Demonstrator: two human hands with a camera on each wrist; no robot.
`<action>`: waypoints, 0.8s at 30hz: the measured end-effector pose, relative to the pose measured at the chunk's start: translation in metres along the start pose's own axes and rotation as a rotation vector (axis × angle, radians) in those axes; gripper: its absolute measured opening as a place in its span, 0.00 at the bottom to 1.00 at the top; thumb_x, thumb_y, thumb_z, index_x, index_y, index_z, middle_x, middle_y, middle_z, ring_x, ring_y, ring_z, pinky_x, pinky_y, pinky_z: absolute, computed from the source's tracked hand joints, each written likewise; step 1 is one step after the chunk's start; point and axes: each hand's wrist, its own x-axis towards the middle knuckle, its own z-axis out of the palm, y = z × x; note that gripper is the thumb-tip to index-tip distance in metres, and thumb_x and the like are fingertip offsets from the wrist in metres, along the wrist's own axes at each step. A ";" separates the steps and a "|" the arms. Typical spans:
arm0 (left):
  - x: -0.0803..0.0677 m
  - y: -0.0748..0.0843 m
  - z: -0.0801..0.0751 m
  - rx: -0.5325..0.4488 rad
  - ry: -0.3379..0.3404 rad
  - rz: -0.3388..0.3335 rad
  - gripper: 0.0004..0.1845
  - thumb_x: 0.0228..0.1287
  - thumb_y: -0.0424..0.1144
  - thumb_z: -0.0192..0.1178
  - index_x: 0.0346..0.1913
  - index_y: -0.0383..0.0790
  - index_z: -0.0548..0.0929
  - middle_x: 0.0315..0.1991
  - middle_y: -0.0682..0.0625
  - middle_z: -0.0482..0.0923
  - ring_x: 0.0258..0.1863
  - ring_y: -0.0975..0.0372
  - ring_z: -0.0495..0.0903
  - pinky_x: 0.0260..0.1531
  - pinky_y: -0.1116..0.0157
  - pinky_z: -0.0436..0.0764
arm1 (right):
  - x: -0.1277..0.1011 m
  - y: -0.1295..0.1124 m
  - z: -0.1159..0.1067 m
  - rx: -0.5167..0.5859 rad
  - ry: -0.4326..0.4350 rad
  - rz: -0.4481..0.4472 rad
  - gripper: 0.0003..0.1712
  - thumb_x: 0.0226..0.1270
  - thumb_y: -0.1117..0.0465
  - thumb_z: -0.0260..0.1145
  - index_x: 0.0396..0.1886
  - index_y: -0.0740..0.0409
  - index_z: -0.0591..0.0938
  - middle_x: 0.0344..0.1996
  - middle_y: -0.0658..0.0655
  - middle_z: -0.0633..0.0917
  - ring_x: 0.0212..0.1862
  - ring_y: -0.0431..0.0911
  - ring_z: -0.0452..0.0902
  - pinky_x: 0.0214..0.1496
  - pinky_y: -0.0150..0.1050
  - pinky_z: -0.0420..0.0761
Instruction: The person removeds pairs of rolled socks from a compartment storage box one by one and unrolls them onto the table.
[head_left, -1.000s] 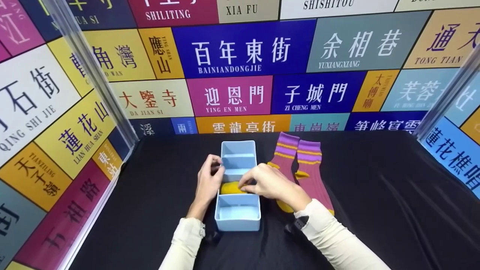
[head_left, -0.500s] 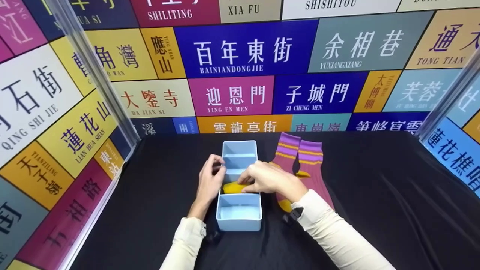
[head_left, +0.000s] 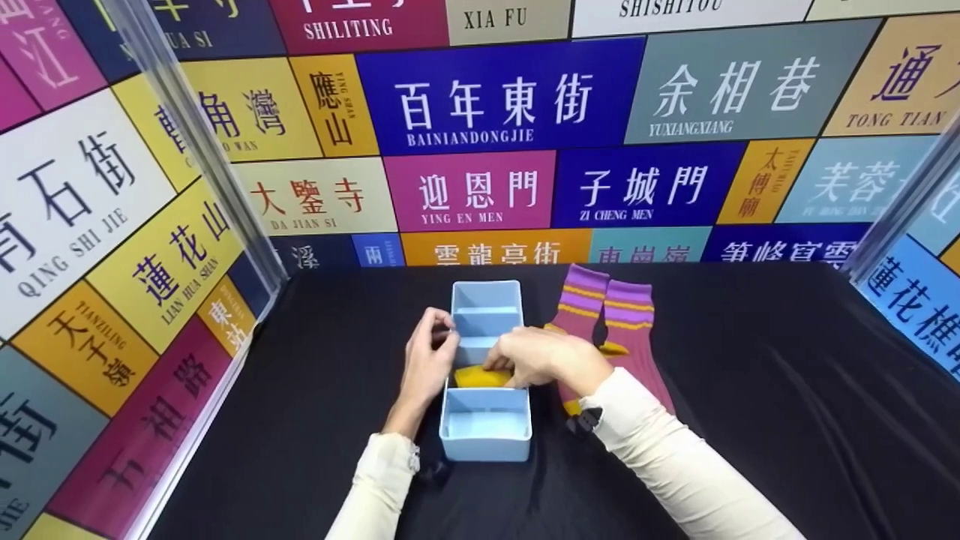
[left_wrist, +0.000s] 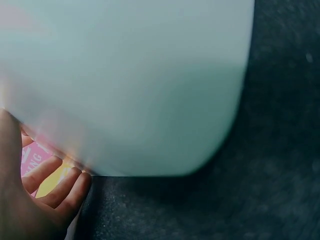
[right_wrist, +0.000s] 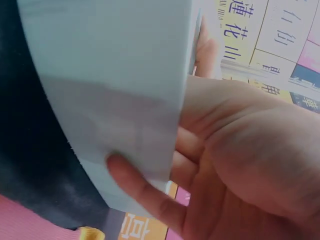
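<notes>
A light-blue divided box [head_left: 486, 435] stands on the black cloth, its long side running away from me. A yellow rolled sock [head_left: 474, 376] lies in the compartment second from the near end. My right hand [head_left: 534, 358] reaches over the right wall, its fingers curled down onto the yellow sock. In the right wrist view, the thumb [right_wrist: 142, 187] lies on the outside of the box wall [right_wrist: 110, 90]. My left hand [head_left: 433, 361] grips the left wall beside the same compartment. The left wrist view shows only that wall [left_wrist: 130, 85] and my fingers [left_wrist: 60, 182].
A pair of purple socks [head_left: 626, 322] with yellow stripes lies flat just right of the box, partly under my right forearm. Walls covered in coloured signs close the back and both sides. Black cloth [head_left: 750, 390] covers the table.
Both hands stay at the box's middle. The right hand has pushed a little further over the yellow sock, and less of the sock shows now.
</notes>
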 end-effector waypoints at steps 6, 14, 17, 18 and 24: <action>0.000 0.000 0.001 0.007 -0.011 -0.009 0.08 0.71 0.32 0.63 0.49 0.43 0.80 0.53 0.45 0.85 0.51 0.56 0.90 0.55 0.58 0.87 | -0.001 -0.004 -0.002 -0.084 -0.013 0.066 0.22 0.69 0.59 0.77 0.62 0.47 0.90 0.52 0.51 0.93 0.54 0.49 0.89 0.62 0.46 0.86; -0.001 0.000 -0.001 0.042 -0.004 -0.025 0.07 0.71 0.35 0.63 0.48 0.49 0.83 0.54 0.51 0.83 0.49 0.60 0.90 0.53 0.60 0.86 | 0.000 0.002 0.001 -0.115 0.029 -0.033 0.06 0.70 0.56 0.77 0.44 0.46 0.91 0.30 0.47 0.87 0.36 0.44 0.81 0.43 0.42 0.82; 0.000 0.000 -0.001 0.041 -0.004 -0.025 0.07 0.71 0.35 0.62 0.48 0.49 0.82 0.54 0.50 0.83 0.49 0.60 0.90 0.53 0.60 0.86 | 0.000 0.003 0.001 -0.094 0.043 -0.041 0.06 0.70 0.56 0.77 0.44 0.45 0.91 0.33 0.44 0.89 0.39 0.41 0.84 0.46 0.41 0.85; 0.000 -0.001 -0.001 0.039 -0.004 -0.024 0.07 0.71 0.35 0.62 0.48 0.48 0.82 0.54 0.50 0.83 0.50 0.60 0.90 0.54 0.60 0.86 | -0.001 0.004 0.001 -0.090 0.049 -0.042 0.06 0.69 0.56 0.78 0.44 0.45 0.91 0.34 0.44 0.90 0.39 0.41 0.85 0.46 0.42 0.86; 0.000 0.000 0.000 0.018 -0.012 -0.020 0.07 0.72 0.33 0.62 0.49 0.44 0.81 0.54 0.48 0.82 0.51 0.58 0.89 0.56 0.60 0.86 | -0.004 0.006 0.006 -0.090 0.115 -0.023 0.08 0.68 0.53 0.79 0.44 0.40 0.92 0.37 0.41 0.93 0.43 0.39 0.88 0.47 0.43 0.87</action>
